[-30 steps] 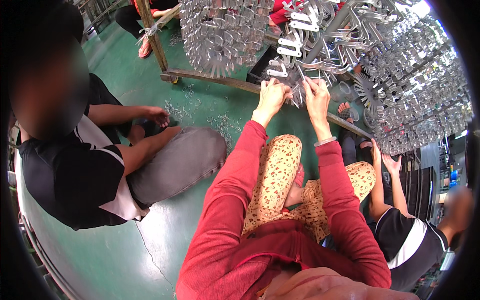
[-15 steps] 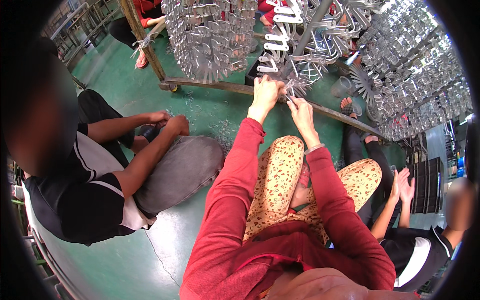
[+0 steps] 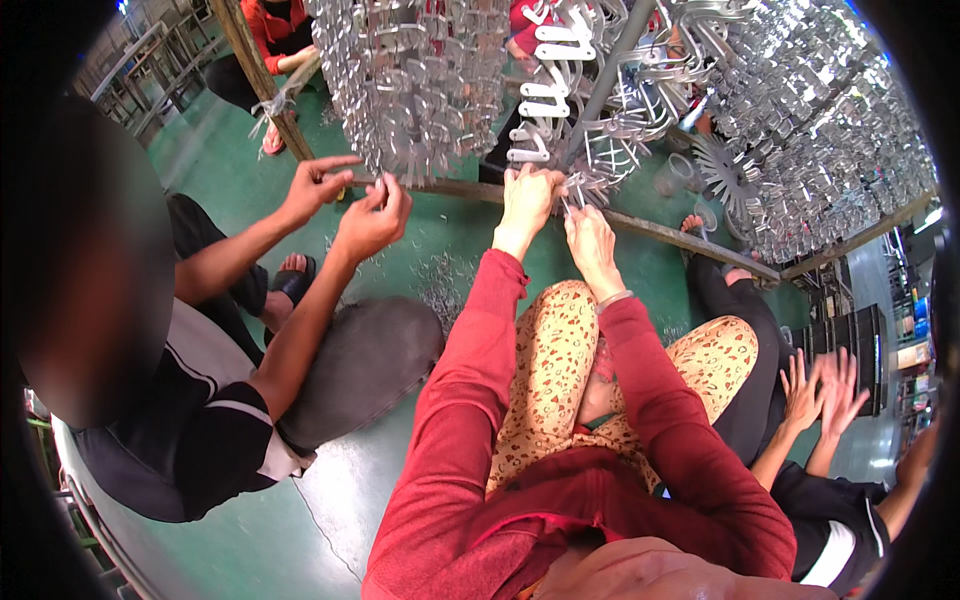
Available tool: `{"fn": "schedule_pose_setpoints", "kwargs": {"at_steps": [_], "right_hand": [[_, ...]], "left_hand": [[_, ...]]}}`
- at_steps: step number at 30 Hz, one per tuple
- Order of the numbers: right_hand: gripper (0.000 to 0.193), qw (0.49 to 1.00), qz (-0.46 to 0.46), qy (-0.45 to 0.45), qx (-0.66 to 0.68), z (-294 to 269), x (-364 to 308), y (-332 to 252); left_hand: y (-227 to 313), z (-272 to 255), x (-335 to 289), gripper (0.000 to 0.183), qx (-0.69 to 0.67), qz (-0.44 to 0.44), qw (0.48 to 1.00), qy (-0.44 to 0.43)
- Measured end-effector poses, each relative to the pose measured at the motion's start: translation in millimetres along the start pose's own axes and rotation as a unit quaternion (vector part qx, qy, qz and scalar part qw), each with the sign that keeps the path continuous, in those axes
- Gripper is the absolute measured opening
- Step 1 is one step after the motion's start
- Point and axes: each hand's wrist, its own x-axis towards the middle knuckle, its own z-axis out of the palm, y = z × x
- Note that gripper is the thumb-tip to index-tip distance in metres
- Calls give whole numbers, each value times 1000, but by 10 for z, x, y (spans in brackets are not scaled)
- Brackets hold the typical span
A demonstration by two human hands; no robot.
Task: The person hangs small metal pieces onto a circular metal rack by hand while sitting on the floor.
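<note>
My left hand [image 3: 528, 208] is closed at the lower end of a hanging rack, fingertips pinched near a cluster of thin metal prongs [image 3: 594, 184]. Just right of it and slightly lower, my right hand [image 3: 590, 243] has its fingers bent together at the same prongs. Whatever lies between the fingertips of either hand is too small to make out. White curved metal brackets [image 3: 543, 108] hang in a column directly above my left hand. A grey rod [image 3: 609, 85] slants up from the prongs, with more silvery brackets [image 3: 640, 122] to its right.
A wooden beam [image 3: 660, 230] crosses behind my hands. Dense racks of metal parts hang left [image 3: 415, 80] and right [image 3: 815, 130]. Small metal pieces [image 3: 437, 285] lie scattered on the green floor. Co-workers' hands are at left [image 3: 372, 220] and right [image 3: 822, 392]; dark crates [image 3: 850, 345] stand beyond.
My hands stay at the prongs, the right one now slightly lower and nearer the left. The left co-worker's hands have risen to the left rack; the right co-worker's hands have spread apart.
</note>
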Motion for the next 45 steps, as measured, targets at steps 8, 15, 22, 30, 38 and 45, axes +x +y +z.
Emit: {"fn": "schedule_pose_setpoints", "kwargs": {"at_steps": [8, 15, 22, 30, 38, 45], "right_hand": [[13, 999, 28, -9, 38, 118, -102, 188], [14, 998, 30, 24, 56, 74, -127, 244], [15, 1000, -3, 20, -6, 78, -128, 230], [19, 987, 106, 4, 118, -1, -93, 153], [17, 995, 74, 33, 58, 62, -130, 145], [16, 997, 55, 36, 31, 39, -166, 207]], "left_hand": [[-101, 178, -626, 19, -154, -142, 974, 90], [-167, 331, -1082, 19, -294, -321, 899, -47], [-331, 707, -762, 43, -638, -385, 658, -105], [-369, 629, -610, 34, -688, -398, 601, -84], [-327, 526, -605, 31, -669, -414, 604, -130], [-261, 506, -556, 20, -640, -490, 570, -158]]}}
